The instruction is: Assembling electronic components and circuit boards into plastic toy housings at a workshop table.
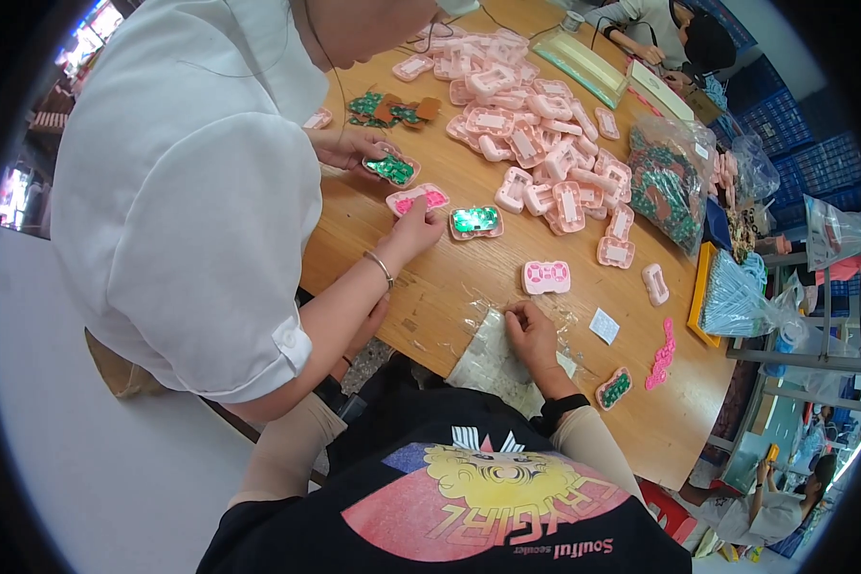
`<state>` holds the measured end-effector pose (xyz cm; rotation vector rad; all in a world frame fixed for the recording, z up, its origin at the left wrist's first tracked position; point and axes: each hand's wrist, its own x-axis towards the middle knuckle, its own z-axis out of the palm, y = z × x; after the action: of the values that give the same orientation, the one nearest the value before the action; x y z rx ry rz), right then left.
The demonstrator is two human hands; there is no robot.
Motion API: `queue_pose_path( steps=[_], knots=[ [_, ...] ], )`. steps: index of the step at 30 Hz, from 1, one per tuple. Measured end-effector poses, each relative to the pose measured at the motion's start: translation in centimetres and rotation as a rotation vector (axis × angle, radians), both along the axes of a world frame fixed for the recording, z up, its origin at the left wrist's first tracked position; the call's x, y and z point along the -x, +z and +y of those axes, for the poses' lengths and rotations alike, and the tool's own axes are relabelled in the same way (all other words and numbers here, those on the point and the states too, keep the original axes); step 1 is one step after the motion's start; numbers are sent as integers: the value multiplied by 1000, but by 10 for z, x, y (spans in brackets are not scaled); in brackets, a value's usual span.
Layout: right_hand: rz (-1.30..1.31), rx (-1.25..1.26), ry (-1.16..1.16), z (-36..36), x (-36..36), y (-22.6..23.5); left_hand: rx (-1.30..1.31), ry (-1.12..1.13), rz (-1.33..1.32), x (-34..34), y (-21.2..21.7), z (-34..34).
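My right hand [534, 337] rests at the table edge with its fingers curled in, beside a crumpled clear plastic sheet [493, 356]. Whatever those fingers hold, if anything, is hidden. Mostly covered by a co-worker's forearm, my left hand [369, 325] shows only in part, and its fingers cannot be made out. Just beyond my right hand lies a pink-and-white controller [546, 277]. The co-worker's hands hold a pink shell with a green circuit board [390, 169] and touch a shell with a bright pink pad [418, 200]. Another shell with a green board [475, 222] lies beside them.
A big heap of pink shells [526, 124] covers the far table. Right of it stands a bag of circuit boards [670, 177]. Near me lie a white paper slip [604, 325], pink button pads [662, 354] and a board-filled shell [614, 388]. The co-worker's white sleeve [191, 191] crowds my left.
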<state>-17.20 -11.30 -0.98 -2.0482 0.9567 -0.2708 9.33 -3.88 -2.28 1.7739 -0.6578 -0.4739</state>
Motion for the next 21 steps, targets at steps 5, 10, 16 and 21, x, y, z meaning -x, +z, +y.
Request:
queue_pose_path(
  steps=[5,10,16,21],
  knots=[
    [-303,463,282,-19,-95,46,4,-4,-67,75,-11,152],
    [-373,743,561,-43,-181,56,45,0,-136,68,-11,135],
    [-530,591,853,-55,-238,64,-154,-107,-664,20,6,81],
    [-252,389,1072,-82,-244,82,-319,-392,-1385,-7,55,13]
  ],
)
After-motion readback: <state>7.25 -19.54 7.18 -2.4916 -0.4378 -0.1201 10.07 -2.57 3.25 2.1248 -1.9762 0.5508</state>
